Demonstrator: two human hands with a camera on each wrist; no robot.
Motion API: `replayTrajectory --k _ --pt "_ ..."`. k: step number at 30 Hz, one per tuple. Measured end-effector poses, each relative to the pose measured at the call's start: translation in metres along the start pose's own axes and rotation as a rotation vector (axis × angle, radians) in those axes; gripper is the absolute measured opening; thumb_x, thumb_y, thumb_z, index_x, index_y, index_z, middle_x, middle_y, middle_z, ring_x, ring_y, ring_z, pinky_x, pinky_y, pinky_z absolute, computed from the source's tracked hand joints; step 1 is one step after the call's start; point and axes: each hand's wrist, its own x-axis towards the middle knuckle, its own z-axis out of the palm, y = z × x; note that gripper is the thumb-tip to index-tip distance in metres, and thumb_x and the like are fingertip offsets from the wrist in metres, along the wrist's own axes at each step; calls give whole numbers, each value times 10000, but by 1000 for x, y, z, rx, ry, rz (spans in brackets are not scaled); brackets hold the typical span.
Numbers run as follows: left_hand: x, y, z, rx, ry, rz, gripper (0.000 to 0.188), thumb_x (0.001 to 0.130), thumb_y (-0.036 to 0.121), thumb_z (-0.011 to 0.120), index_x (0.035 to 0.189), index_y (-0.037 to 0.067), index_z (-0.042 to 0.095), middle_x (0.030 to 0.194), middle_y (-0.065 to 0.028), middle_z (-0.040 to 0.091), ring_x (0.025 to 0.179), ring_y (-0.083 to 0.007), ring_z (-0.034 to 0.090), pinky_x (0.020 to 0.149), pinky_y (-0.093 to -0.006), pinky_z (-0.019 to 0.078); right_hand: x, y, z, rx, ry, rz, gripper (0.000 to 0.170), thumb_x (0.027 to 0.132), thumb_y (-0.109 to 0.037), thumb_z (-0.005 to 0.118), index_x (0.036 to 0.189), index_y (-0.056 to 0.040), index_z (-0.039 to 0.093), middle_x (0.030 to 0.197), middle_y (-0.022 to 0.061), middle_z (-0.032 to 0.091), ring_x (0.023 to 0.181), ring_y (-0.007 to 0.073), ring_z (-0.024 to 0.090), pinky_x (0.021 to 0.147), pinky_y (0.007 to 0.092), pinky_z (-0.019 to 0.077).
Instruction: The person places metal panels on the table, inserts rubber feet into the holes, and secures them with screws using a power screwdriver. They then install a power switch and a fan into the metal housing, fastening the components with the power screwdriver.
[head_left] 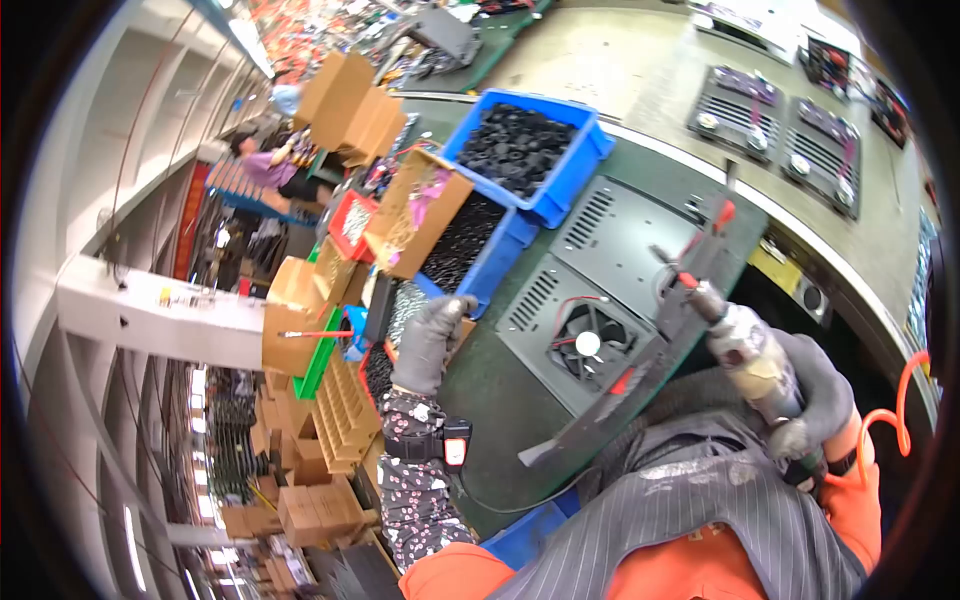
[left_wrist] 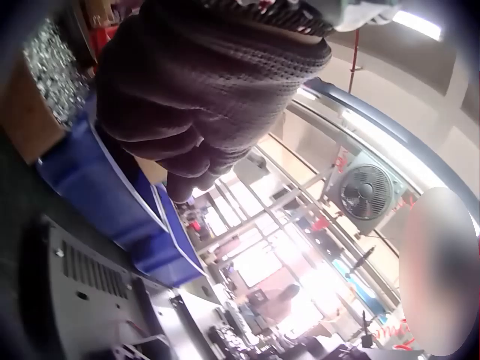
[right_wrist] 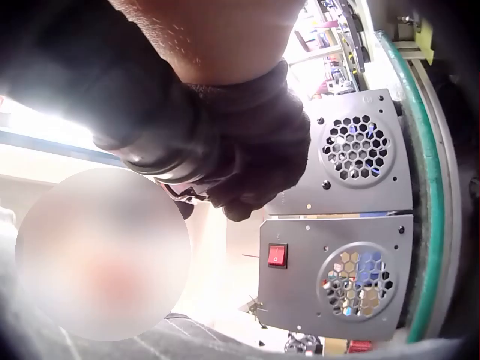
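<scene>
My right gloved hand (head_left: 815, 385) grips a power screwdriver (head_left: 750, 355), its tip pointing toward the metal cases. In the right wrist view, that hand (right_wrist: 251, 150) curls around the dark tool body. Two grey slotted cases lie side by side on the green bench; the nearer case (head_left: 530, 345) has a black fan (head_left: 600, 335) in it. Upright end panels with honeycomb vents show in the right wrist view, one panel (right_wrist: 296, 292) bearing a red rocker switch (right_wrist: 277, 255). My left gloved hand (head_left: 425, 340) is raised beside the screw tray (head_left: 405, 305), fingers curled; no object shows in it.
Blue bins (head_left: 550, 205) of black parts stand beyond the cases, with a cardboard box (head_left: 455, 190) alongside. An orange coiled hose (head_left: 900, 400) hangs at right. Similar assembled units (head_left: 735, 110) rest on the farther surface. Another person (head_left: 265, 165) sits in the background.
</scene>
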Motion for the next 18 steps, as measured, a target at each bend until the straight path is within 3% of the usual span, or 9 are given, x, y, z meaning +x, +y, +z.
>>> replayTrajectory --k 3,5,6,7,9,11,13,16,18 --pt "-3 -49 -39 38 136 -114 223 897 239 581 964 44 664 570 82 410 470 -16 332 417 -177 250 -1 8 -2 114 134 23 912 395 -408 902 1065 75 515 734 45 614 582 91 565 518 234 444" --pt "-2 -65 -59 64 216 -178 214 900 216 574 969 36 667 575 83 408 485 -20 335 427 -179 258 -1 22 -5 151 224 8 1029 296 -408 917 1063 102 457 629 95 591 439 161 562 377 250 449" --pt "0 -72 -68 56 253 -193 207 899 192 567 968 28 671 583 79 419 500 -26 342 444 -184 274 -3 28 -7 158 263 -15 1024 325 -392 911 1089 102 440 619 106 585 432 166 560 363 251 438" --pt "2 -78 -77 48 291 -205 200 898 168 560 967 19 675 592 76 430 514 -32 349 462 -188 290 -3 26 -4 176 285 -14 1057 346 -467 901 1106 99 432 604 101 571 422 154 545 359 241 428" --pt "12 -74 -93 173 393 -41 190 877 155 588 959 11 682 629 51 506 555 -43 388 515 -200 325 -6 33 -2 78 398 -110 1080 377 -548 870 1122 95 425 575 71 549 407 135 521 348 226 403" --pt "49 -96 -131 192 497 121 193 866 168 607 947 11 684 665 33 568 577 -50 426 551 -210 371 -7 33 1 53 455 -64 1106 379 -602 835 1142 84 422 580 51 543 404 114 501 337 216 376" --pt "76 -80 -163 167 569 12 213 847 201 636 947 21 687 744 8 633 625 -73 492 623 -231 426 -8 35 2 50 506 -136 1064 421 -562 852 1160 70 419 620 51 553 412 102 497 329 209 362" --pt "130 -81 -204 160 713 122 239 825 229 666 952 28 685 788 -20 661 673 -96 540 654 -250 449 -7 32 5 131 506 -142 1039 449 -512 869 1172 75 409 618 58 552 395 109 488 327 211 367" --pt "158 -84 -223 208 825 254 330 841 329 640 970 28 681 802 -47 671 686 -125 571 675 -264 461 -9 32 5 144 460 -184 985 486 -418 881 1188 77 398 625 68 554 390 117 486 326 220 377"
